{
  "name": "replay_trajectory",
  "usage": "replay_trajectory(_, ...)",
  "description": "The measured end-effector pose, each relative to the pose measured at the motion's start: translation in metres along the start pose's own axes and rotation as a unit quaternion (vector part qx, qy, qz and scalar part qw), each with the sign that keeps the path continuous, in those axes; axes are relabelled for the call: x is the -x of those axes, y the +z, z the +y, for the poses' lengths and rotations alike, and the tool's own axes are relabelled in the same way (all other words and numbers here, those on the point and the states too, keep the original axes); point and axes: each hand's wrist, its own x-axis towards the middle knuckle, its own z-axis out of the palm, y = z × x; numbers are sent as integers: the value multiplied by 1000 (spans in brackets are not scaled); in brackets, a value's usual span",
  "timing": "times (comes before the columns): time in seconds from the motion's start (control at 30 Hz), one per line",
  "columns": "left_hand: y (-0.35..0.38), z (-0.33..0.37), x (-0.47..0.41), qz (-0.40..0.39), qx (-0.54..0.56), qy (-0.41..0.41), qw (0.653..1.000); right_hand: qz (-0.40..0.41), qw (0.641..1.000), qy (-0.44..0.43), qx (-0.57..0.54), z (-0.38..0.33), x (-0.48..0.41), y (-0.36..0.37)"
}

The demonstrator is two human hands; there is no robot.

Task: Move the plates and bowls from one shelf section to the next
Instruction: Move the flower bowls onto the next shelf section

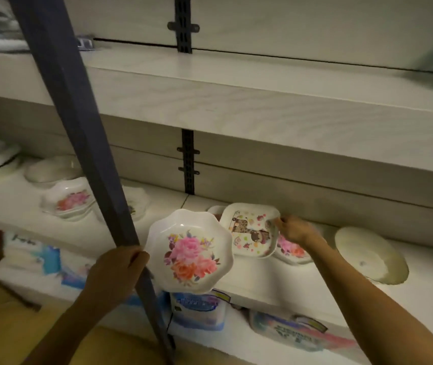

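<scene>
Seemingly midway: floral plate (189, 251) is gripped by left hand (112, 277), giraffe plate (249, 230) pinched by right hand (295, 229); other dishes (66, 201) are left beside both.

Both forearms (368, 299) are bare, as are the left hand (115, 272) and right hand (293, 229).
</scene>
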Motion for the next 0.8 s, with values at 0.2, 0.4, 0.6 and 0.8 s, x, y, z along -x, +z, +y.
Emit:
replay_trajectory(0.2,10,-6,3,51,26,-81,995,-58,997,-10,40,-30,-43,6)
replay_trajectory(0.4,10,-6,2,67,-4,-84,994,-88,995,21,46,-37,-70,16)
replay_trajectory(0.6,10,-1,-6,82,11,-54,995,-64,994,15,88,-17,-76,30)
replay_trajectory(0.8,18,26,-27,-13,-102,60,993,-26,995,-34,86,17,-33,5)
